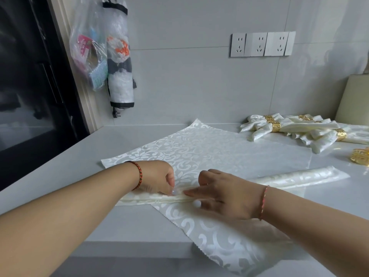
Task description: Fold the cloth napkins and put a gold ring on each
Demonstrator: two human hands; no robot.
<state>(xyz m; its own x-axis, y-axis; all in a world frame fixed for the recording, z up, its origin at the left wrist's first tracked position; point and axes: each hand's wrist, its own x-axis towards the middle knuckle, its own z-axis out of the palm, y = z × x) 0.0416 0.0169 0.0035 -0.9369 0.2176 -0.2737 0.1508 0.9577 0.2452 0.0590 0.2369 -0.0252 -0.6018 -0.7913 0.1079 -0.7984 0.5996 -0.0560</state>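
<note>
The loose gold ring (361, 159) is cut by the right edge. The napkin (199, 148) runs past the desk (60, 168) front and off the bottom edge. The hands (159, 176) hide part of its pleated fold.

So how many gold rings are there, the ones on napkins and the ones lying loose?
Rings on napkins: 4
Loose rings: 1, cut off by the picture's right edge, so there may be more
Total: 5 in view
</note>
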